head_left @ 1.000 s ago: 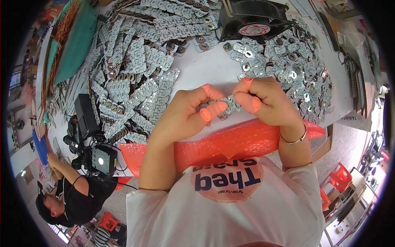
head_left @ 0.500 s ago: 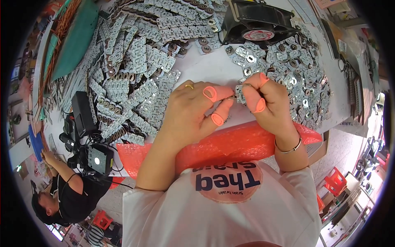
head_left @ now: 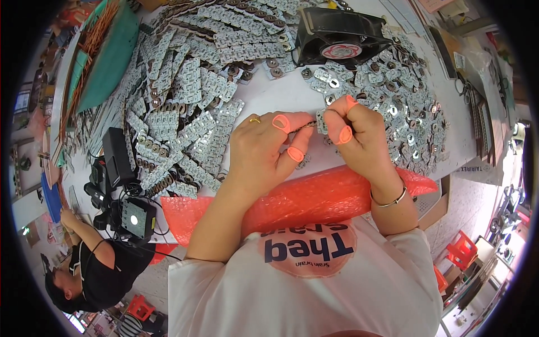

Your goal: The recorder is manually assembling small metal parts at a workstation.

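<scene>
My left hand (head_left: 255, 149), with pink-orange finger cots on thumb and forefinger, is closed in a pinch on a thin strip of small circuit boards (head_left: 303, 127), mostly hidden by the fingers. My right hand (head_left: 364, 135), also wearing finger cots, pinches a small pale circuit board (head_left: 321, 121) at the strip's right end. Whether that board is still joined to the strip cannot be seen. Below my left thumb, a small circuit board (head_left: 304, 162) lies partly covered on the table. Both hands are just above the white tabletop (head_left: 275, 92).
Unsplit circuit-board panels (head_left: 191, 84) heap at left; loose small boards (head_left: 407, 112) spread at right. A black fan (head_left: 339, 39) stands behind. Red bubble wrap (head_left: 303, 194) covers the near edge. Black power adapters (head_left: 135, 219) and cables sit left, near a person in black (head_left: 106, 269).
Both hands have shifted slightly left in the view, along with the scene. The strip's edge shows more between my left fingers, and a small board below my left thumb has come into sight.
</scene>
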Available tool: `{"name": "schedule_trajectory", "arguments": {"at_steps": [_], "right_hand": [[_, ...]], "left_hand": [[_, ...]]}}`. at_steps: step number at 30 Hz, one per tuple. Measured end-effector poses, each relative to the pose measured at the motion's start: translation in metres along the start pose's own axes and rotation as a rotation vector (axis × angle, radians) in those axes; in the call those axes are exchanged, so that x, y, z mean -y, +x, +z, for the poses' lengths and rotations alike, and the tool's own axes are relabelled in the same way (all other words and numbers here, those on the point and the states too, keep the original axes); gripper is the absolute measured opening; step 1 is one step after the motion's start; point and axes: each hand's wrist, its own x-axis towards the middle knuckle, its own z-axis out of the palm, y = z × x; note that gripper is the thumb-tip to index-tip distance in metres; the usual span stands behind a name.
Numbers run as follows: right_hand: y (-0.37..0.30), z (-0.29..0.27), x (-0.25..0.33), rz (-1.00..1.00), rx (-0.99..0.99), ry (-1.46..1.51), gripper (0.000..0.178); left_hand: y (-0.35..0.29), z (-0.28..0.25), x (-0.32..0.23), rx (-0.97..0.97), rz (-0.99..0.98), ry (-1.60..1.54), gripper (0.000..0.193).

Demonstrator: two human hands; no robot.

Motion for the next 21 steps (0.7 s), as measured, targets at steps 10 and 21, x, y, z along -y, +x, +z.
{"name": "schedule_trajectory", "arguments": {"at_steps": [10,21], "right_hand": [[-0.002,0.006,-0.001,0.063,-0.082,0.015,0.016],[0.002,-0.007,0.002,0.154,-0.028,0.041,0.013]], "left_hand": [[0.001,0.001,0.002,-0.085,0.069,0.062,0.018],[0.000,0.001,0.003,0.021,0.087,0.176,0.022]]}}
